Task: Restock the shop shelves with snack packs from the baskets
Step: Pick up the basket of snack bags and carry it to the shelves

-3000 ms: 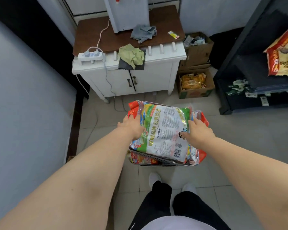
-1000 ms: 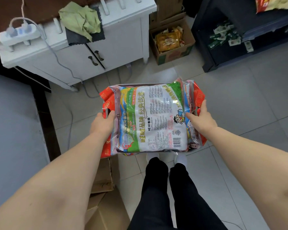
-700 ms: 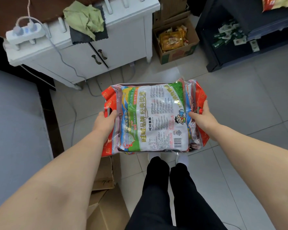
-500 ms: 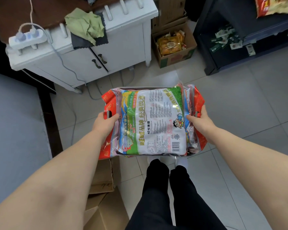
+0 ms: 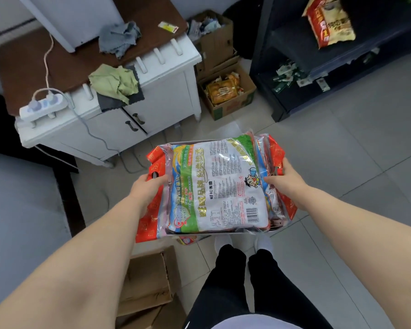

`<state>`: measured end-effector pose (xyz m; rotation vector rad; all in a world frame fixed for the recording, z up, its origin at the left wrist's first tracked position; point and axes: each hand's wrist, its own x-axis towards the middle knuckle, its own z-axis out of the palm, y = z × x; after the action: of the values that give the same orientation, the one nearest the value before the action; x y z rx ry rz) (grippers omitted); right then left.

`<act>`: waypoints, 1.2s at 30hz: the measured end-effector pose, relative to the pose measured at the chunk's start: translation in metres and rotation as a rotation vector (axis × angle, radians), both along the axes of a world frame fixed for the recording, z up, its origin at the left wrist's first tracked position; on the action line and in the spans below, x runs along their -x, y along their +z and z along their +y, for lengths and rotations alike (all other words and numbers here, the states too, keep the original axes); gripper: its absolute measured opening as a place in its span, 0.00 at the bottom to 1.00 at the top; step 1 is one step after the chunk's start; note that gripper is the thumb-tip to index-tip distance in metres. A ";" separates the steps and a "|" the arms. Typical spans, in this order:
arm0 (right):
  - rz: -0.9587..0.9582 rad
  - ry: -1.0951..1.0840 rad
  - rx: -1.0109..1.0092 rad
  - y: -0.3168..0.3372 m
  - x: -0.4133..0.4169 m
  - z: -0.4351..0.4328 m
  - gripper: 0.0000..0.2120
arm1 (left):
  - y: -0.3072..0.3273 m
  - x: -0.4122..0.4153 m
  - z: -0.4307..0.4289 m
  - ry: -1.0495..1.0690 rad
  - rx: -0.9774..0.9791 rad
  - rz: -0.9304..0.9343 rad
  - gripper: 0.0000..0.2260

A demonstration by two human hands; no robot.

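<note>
Left hand (image 5: 147, 189) and right hand (image 5: 283, 180), fingers clamped on the grey basket (image 5: 226, 231) of glossy plastic snack packs (image 5: 218, 186), have lifted it clear of the tiled floor (image 5: 347, 162), ready for the dark metal shelf unit (image 5: 292, 106).

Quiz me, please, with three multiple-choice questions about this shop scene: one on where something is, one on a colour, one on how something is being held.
1. Where is the cardboard box of orange packets?
A. On the floor between the white cabinet and the dark shelf
B. In the person's arms
C. On the brown cabinet top

2. What colour is the crumpled cloth at the cabinet's front edge?
A. Red
B. Green
C. Purple

3. How is the stack of snack packs held?
A. It lies on the floor
B. One hand carries it
C. The left hand and right hand grip its two sides

Answers:
1 A: the box stands on the tiles between the two.
2 B: it is pale green, lying over a darker cloth.
3 C: each hand clasps one side, well above the floor.
</note>
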<state>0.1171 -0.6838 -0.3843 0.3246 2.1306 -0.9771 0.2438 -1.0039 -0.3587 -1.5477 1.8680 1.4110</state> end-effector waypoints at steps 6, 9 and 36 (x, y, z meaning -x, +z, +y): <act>0.027 -0.116 0.019 0.024 -0.003 0.039 0.41 | 0.037 0.045 0.022 -0.136 0.023 0.035 0.22; 0.032 -0.194 0.033 0.035 -0.003 0.067 0.50 | 0.050 0.069 0.046 -0.205 0.033 0.062 0.22; 0.244 -0.777 0.038 0.097 -0.023 0.487 0.51 | 0.103 0.215 0.500 -0.860 0.049 0.247 0.28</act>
<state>0.1401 -0.1964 -0.2878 1.1174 2.2240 -1.5450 0.0284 -0.5035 -0.2555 -0.4372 2.2942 1.1531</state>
